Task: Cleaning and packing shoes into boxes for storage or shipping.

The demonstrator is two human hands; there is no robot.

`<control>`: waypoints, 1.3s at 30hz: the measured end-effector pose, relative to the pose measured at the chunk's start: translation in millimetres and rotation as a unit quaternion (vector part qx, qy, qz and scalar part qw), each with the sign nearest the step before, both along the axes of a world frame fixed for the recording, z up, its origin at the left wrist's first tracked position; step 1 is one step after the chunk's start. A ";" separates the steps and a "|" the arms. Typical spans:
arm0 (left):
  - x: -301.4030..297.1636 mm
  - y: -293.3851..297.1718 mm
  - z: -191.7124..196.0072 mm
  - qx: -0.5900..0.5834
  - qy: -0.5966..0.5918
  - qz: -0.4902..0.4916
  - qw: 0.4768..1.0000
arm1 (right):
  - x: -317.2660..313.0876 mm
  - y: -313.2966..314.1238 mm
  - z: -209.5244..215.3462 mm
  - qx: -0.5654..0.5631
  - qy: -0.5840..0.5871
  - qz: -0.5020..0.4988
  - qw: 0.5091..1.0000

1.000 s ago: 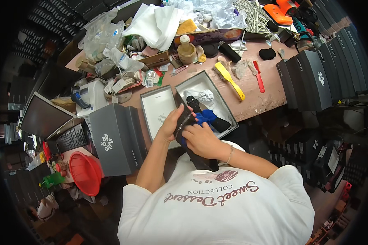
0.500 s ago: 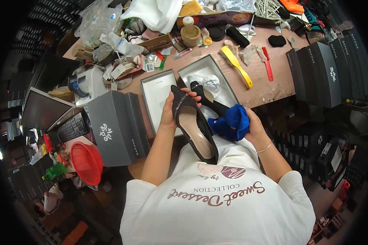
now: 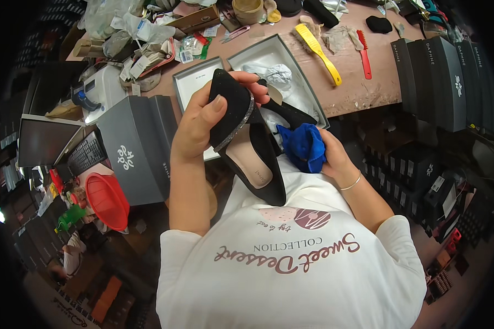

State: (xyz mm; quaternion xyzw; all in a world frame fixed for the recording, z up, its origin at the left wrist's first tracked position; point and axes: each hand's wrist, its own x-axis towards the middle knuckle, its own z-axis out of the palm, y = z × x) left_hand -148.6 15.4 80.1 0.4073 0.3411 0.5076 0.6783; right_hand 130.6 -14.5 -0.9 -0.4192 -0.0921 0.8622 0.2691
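Observation:
My left hand [image 3: 200, 123] is closed round the toe of a black pointed shoe [image 3: 230, 112], thumb on top and fingertips showing past its far edge. A glittering strip crosses the shoe's front, and a beige insole faces up; its heel end points toward my shirt. In my right hand [image 3: 337, 156] is a bunched blue cloth [image 3: 303, 147], just right of the shoe and apart from it. A second black shoe [image 3: 293, 113] lies in the open grey shoebox [image 3: 307, 88] beyond, partly hidden by the held shoe and cloth.
The white-lined box lid [image 3: 198, 82] lies left of the box. A yellow brush [image 3: 319, 52] and a red brush [image 3: 364, 55] lie on the table's right part. Grey shoeboxes stand at the left [image 3: 132, 148] and right [image 3: 433, 82]. A red basin [image 3: 105, 200] sits lower left.
My left hand has lifted the shoe closer and turned it, so its toe appears larger. My right hand with the blue cloth has shifted slightly left. The whole view has tilted downward.

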 end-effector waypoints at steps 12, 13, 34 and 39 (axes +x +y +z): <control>0.1 -18.2 -50.9 -0.131 -0.186 0.110 0.968 | 50.5 74.0 61.3 0.193 0.075 0.022 0.978; 4.0 -20.7 -50.4 -0.173 -0.219 0.119 0.953 | 56.4 87.5 69.8 0.243 0.073 0.017 0.967; 71.7 -31.0 -60.1 -0.298 -0.119 0.183 0.929 | 33.4 357.0 -108.2 0.478 -0.717 0.226 0.454; 63.0 1.3 -61.7 -0.259 -0.068 0.310 0.912 | 25.4 319.4 -90.4 0.526 -0.514 0.018 0.677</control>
